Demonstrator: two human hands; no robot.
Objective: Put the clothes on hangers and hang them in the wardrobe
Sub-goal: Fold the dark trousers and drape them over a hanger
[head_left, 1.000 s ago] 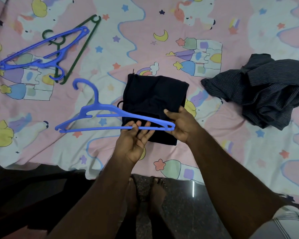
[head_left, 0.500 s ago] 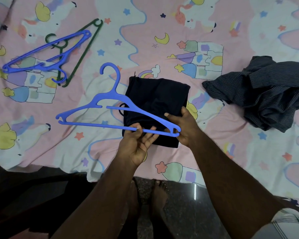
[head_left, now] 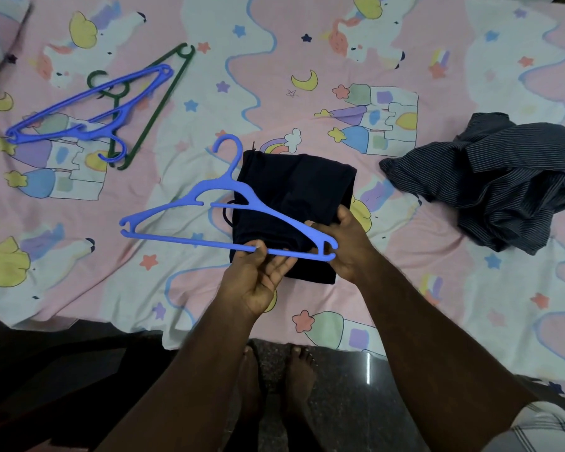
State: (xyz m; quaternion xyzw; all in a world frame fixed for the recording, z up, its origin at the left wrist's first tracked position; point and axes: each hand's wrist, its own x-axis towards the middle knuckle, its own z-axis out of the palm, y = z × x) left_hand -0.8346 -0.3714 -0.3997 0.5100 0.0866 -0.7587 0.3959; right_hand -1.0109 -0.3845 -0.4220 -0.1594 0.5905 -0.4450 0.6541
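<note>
A folded dark navy garment (head_left: 294, 187) lies on the bed near its front edge. Over it I hold a blue plastic hanger (head_left: 190, 203), its hook pointing away from me. My left hand (head_left: 258, 282) pinches the hanger's bottom bar from below, thumb on top. My right hand (head_left: 346, 246) grips the hanger's right end and also rests on the garment's right side. A crumpled dark striped shirt (head_left: 503, 181) lies to the right on the bed.
A second blue hanger (head_left: 79, 115) and a green hanger (head_left: 157, 102) lie crossed at the far left of the bed. The bedsheet (head_left: 307, 76) is pink with cartoon prints. My bare feet (head_left: 274, 386) stand on dark floor below the bed edge.
The hanger has shifted right and turned so that its hook points farther away and sits over the garment's left corner. Both hands have kept their hold on it.
</note>
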